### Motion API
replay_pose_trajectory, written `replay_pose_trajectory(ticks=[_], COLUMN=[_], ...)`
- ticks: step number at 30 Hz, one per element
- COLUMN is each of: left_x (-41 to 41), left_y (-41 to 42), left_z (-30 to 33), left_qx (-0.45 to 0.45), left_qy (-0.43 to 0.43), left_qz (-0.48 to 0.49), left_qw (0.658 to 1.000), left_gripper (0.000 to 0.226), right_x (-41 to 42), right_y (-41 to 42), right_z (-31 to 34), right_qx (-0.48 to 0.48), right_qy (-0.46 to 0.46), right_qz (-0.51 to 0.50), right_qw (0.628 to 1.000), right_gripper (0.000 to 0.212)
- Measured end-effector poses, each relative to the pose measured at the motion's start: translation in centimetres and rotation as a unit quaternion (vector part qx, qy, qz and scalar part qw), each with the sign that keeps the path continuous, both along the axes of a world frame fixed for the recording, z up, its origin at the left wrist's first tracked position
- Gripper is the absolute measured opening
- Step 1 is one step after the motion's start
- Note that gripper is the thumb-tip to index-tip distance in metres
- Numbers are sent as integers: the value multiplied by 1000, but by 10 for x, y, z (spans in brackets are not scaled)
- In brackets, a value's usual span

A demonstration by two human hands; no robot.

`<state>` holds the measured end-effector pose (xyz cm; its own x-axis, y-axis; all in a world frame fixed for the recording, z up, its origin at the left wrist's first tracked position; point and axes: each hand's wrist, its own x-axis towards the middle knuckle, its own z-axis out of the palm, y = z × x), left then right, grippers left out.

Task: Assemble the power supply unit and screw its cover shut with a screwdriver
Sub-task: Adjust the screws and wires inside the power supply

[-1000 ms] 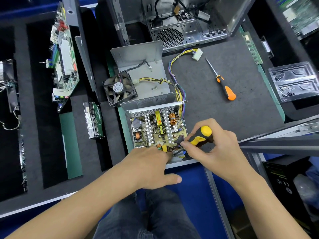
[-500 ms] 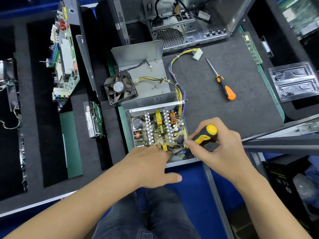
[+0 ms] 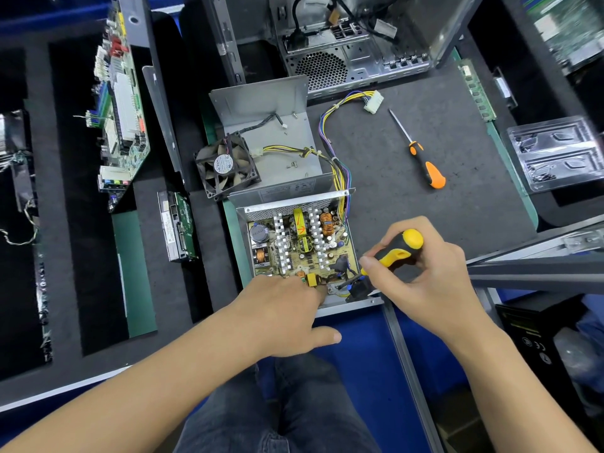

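power supply unit [image 3: 294,246]: set open-topped at the near edge of the bench [image 3: 457,197], its near wall flush with that edge, so that the circuit board is reached from directly above.
right hand [image 3: 421,273]: fingers curled round the yellow-and-black screwdriver [image 3: 397,250]; the handle is tilted up and to the right, and the shaft is angled down into the near right corner of the unit. the tip is hidden among the wires, so the screw cannot be confirmed.
left hand [image 3: 281,312]: laid over the near wall of the unit with fingers bent down inside it and thumb stretched out past the bench edge; judged to be steadying the case against the turning force. whether anything is pinched cannot be told.
cover [image 3: 268,125]: lying open behind the unit toward the far side, not yet fitted; loose screws rest on it.
fan [image 3: 225,165]: lying loose against the left edge of the cover, wired to it.
spare screwdriver [image 3: 421,158]: orange-handled, well apart on the right half of the bench.
open room: bare mat is available to the right of the unit for the handle to swing; the wire bundle [image 3: 340,165] crowds the right wall of the unit.
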<state>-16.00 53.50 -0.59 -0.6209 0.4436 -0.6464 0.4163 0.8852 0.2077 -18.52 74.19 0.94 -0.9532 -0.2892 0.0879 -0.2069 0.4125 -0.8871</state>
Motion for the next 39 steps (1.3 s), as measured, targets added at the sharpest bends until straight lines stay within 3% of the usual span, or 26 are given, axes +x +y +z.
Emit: replay_pose_trajectory(ticks=[39], left_x=[1], left_y=[-1], left_z=[-1], left_qx=[17], left_qy=[11], left_qz=[0], left_qw=[1000], left_gripper=[83], right_x=[8], right_y=[-9], right_z=[-3], right_qx=[36], right_qy=[-38], right_qz=[10], right_qw=[999], right_gripper=[29])
